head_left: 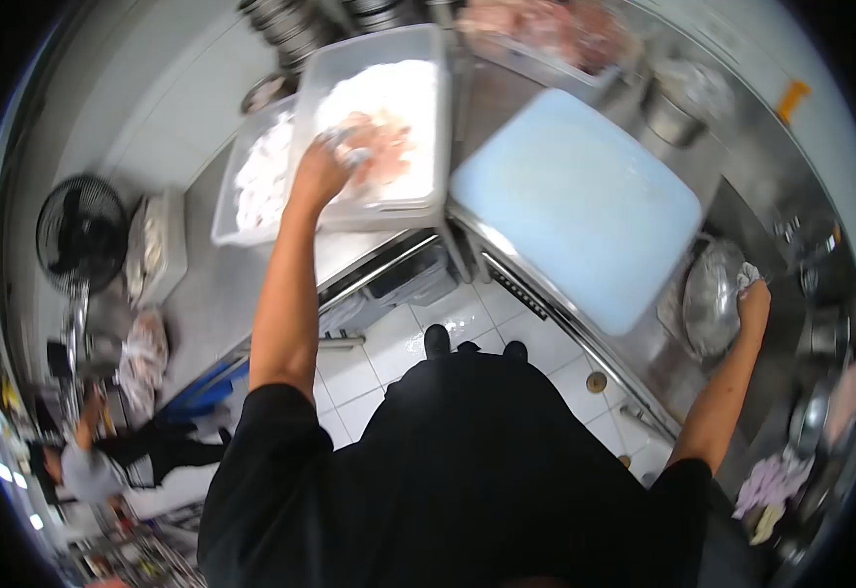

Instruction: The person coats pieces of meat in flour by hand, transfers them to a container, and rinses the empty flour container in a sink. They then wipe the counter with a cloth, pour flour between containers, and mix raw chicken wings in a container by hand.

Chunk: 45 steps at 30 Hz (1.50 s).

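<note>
My left hand [323, 174] reaches into a plastic tub [369, 47] of white powder [399, 83]. Its powder-coated fingers look spread, slightly blurred, against pale pink raw meat pieces [384, 147] lying on the powder. Far to the right, my right hand [755, 299] is at the edge of a round metal bowl [714, 299]. Its fingers are whitened and bunched together; what they hold, if anything, cannot be made out. Between the hands lies a pale blue cutting board [580, 206] on the steel counter.
A second tub [261, 181] with white contents stands left of the first. Raw meat fills a container [546, 39] at the back. A metal pot [671, 118] holds a plastic bag. On the left are a black fan [82, 233] and another person [104, 475]. Floor tiles [389, 343] show between the counters.
</note>
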Each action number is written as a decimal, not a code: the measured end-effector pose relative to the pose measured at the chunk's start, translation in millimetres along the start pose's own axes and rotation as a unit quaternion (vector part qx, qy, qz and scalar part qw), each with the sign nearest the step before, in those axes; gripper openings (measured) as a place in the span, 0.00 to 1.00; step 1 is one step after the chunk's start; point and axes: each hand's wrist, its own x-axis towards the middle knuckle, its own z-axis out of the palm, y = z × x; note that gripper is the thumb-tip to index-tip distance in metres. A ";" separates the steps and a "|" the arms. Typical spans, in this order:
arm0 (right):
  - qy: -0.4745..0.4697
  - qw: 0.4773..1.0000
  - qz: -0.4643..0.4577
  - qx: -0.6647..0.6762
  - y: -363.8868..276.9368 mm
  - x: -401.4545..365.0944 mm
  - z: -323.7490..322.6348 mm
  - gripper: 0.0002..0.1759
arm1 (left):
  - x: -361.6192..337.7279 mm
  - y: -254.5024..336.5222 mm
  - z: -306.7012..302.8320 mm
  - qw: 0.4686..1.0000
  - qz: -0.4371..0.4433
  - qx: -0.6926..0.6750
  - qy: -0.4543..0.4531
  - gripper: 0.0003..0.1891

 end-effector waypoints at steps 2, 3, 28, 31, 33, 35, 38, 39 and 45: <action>-0.044 0.991 -0.057 -0.111 -150.6 0.7 -4.2 0.25 | 5.8 -15.8 -8.3 0.996 -0.018 0.017 -0.081 0.34; -0.054 0.989 -0.093 -0.100 -229.0 -2.8 5.9 0.27 | 9.0 -19.2 -15.0 0.989 -0.046 0.024 -0.141 0.37; -0.299 0.912 -0.257 -0.112 -639.2 -47.4 300.3 0.28 | 116.4 -83.0 -8.7 0.920 0.091 -0.110 -0.366 0.22; -0.292 0.939 -0.181 -0.025 -673.0 -35.3 280.3 0.25 | 93.7 -84.9 -21.0 0.918 0.107 -0.072 -0.375 0.21; -0.301 0.943 -0.138 -0.024 -674.9 -28.0 288.6 0.24 | 82.1 -84.5 -15.9 0.908 0.174 0.039 -0.378 0.21; -0.321 0.931 -0.161 -0.066 -651.2 -23.2 323.8 0.22 | 70.4 -78.2 -6.7 0.916 0.133 0.000 -0.377 0.22; -0.268 0.957 -0.116 0.003 -658.0 -29.8 333.2 0.20 | 72.9 -71.6 38.2 0.880 -0.164 -0.324 -0.306 0.19; -0.252 0.963 -0.084 0.039 -663.0 -31.1 331.9 0.21 | 72.7 -69.0 41.9 0.813 -0.187 -0.463 -0.301 0.19; -0.273 0.949 -0.158 -0.020 -692.5 -21.8 268.6 0.19 | 75.4 -78.2 -11.7 0.819 -0.140 -0.415 -0.369 0.13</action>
